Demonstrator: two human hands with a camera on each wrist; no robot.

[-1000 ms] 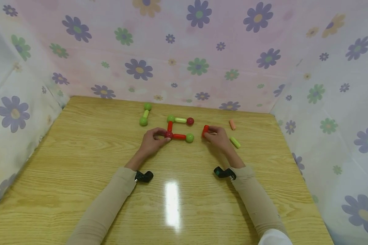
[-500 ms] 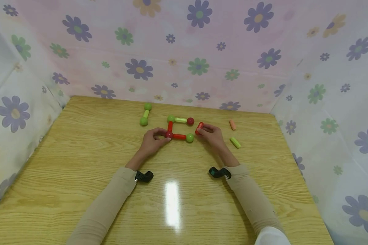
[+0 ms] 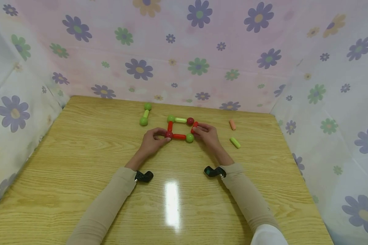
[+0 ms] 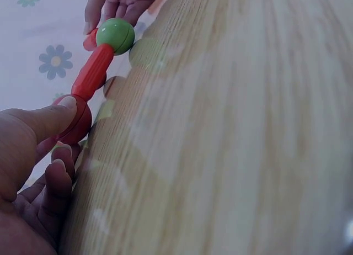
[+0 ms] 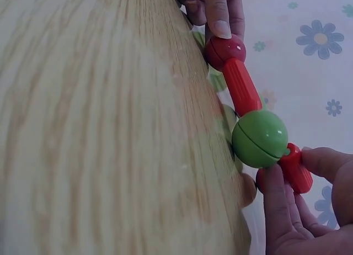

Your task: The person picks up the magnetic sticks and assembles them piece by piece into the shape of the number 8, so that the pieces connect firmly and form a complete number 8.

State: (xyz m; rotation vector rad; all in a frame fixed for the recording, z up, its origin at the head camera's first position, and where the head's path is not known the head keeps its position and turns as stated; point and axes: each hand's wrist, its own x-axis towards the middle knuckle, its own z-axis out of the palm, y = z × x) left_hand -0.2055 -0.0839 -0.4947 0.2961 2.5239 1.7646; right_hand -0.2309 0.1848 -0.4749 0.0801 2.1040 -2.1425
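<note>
In the head view my left hand holds a dark red ball between thumb and fingers. This ball is a corner of a frame of balls and rods on the table. One red rod runs from it to a green ball. Another red rod leads to the far green ball, which a yellow-green rod joins to a second dark red ball. My right hand pinches a loose red rod close beside the near green ball; whether they touch, I cannot tell.
A yellow-green rod with two green balls lies farther left on the wooden table. To the right are an orange rod and a yellow-green rod. Flowered cloth stands behind the table and along its sides.
My right hand has moved left with the red rod, bringing it to the right side of the frame, between the two ball ends. The left hand has stayed on its ball.
</note>
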